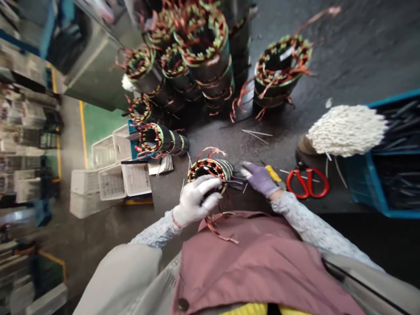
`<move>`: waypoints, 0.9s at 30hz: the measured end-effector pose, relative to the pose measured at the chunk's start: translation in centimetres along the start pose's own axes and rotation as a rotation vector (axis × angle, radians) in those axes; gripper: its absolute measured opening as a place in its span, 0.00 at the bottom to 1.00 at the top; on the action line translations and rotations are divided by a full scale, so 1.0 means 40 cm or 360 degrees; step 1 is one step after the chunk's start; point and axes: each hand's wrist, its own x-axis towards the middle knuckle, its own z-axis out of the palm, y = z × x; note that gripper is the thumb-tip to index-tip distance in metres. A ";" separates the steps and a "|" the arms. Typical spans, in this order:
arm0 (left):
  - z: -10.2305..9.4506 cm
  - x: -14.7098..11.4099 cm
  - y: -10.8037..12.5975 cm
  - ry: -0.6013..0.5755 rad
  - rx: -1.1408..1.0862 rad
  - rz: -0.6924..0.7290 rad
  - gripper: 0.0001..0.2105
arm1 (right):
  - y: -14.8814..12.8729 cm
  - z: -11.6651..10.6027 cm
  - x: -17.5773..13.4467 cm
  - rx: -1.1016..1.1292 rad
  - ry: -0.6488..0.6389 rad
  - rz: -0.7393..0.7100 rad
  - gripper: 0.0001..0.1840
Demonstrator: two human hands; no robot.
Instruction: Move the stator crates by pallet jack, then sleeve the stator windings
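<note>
On the bench just in front of me lies a motor stator (228, 166), a ring-shaped core with red and yellow-green windings and loose copper-coloured leads. My left hand (197, 200), in a white glove, grips its near rim, fingers curled over the edge and thumb below. Whether a lead is also pinched there, I cannot tell. My right hand (260, 179), in a purple glove, is to the right of the stator, fingers stretched toward it and apart from it. Several thin black sleeves (236, 183) lie between the stator and that hand. A yellow-handled tool (273, 173) lies against the right hand's far side.
Red-handled scissors (308, 181) lie to the right. Behind them stands a bundle of white sleeves (348, 130) beside blue bins (367, 183) of black tubing. Stacked stators (210, 65) fill the back, another pair (278, 74) stands back right. White baskets (136, 178) are left of the bench.
</note>
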 end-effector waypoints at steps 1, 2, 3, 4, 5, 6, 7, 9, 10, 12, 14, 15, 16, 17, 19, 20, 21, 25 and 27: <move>-0.021 0.008 -0.012 0.0100 -0.0005 -0.0024 0.13 | -0.005 -0.033 -0.017 -0.0012 0.0188 -0.0064 0.15; -0.041 0.017 -0.028 0.0188 0.0048 -0.0033 0.13 | -0.019 -0.068 -0.039 -0.0019 0.0377 -0.0164 0.15; -0.058 0.028 -0.048 0.0217 0.0147 -0.0008 0.14 | -0.041 -0.101 -0.063 -0.0028 0.0535 -0.0300 0.16; -0.070 0.042 -0.070 0.0160 0.0261 0.0056 0.15 | -0.072 -0.128 -0.087 -0.0055 0.0625 -0.0457 0.16; -0.075 0.057 -0.093 0.0020 0.0353 0.0150 0.16 | -0.109 -0.147 -0.109 -0.0106 0.0653 -0.0612 0.16; -0.074 0.074 -0.114 -0.0162 0.0409 0.0258 0.18 | -0.148 -0.157 -0.127 -0.0181 0.0626 -0.0758 0.16; -0.068 0.091 -0.131 -0.0322 0.0430 0.0360 0.18 | -0.186 -0.159 -0.138 -0.0267 0.0563 -0.0886 0.17; -0.043 0.122 -0.148 -0.0478 0.0435 0.0457 0.19 | -0.244 -0.143 -0.140 -0.0426 0.0410 -0.1064 0.18; -0.028 0.135 -0.148 -0.0493 0.0447 0.0452 0.19 | -0.260 -0.130 -0.133 -0.0481 0.0356 -0.1100 0.19; 0.001 0.156 -0.133 -0.0485 0.0516 0.0415 0.19 | -0.269 -0.106 -0.113 -0.0522 0.0331 -0.1088 0.19; 0.022 0.172 -0.106 -0.0485 0.0654 0.0396 0.20 | -0.259 -0.095 -0.096 -0.0539 0.0327 -0.1048 0.20; 0.028 0.177 -0.091 -0.0495 0.0737 0.0406 0.18 | -0.254 -0.094 -0.090 -0.0560 0.0318 -0.1032 0.20; 0.028 0.182 -0.077 -0.0508 0.0814 0.0422 0.17 | -0.249 -0.097 -0.086 -0.0590 0.0303 -0.1025 0.20; 0.024 0.185 -0.066 -0.0530 0.0881 0.0445 0.16 | -0.247 -0.101 -0.083 -0.0628 0.0286 -0.1026 0.20; 0.001 0.186 -0.054 -0.0627 0.0995 0.0472 0.18 | -0.247 -0.107 -0.081 -0.0696 0.0271 -0.1037 0.21; -0.016 0.187 -0.053 -0.0706 0.1041 0.0467 0.18 | -0.248 -0.109 -0.081 -0.0708 0.0272 -0.1055 0.21; -0.034 0.187 -0.055 -0.0798 0.1077 0.0452 0.18 | -0.248 -0.108 -0.081 -0.0700 0.0274 -0.1081 0.21; -0.098 0.190 -0.069 -0.0989 0.1069 0.0235 0.15 | -0.237 -0.101 -0.081 -0.0529 0.0289 -0.1170 0.22; -0.111 0.184 -0.065 -0.0945 0.1018 0.0096 0.18 | -0.228 -0.099 -0.081 -0.0478 0.0278 -0.1197 0.22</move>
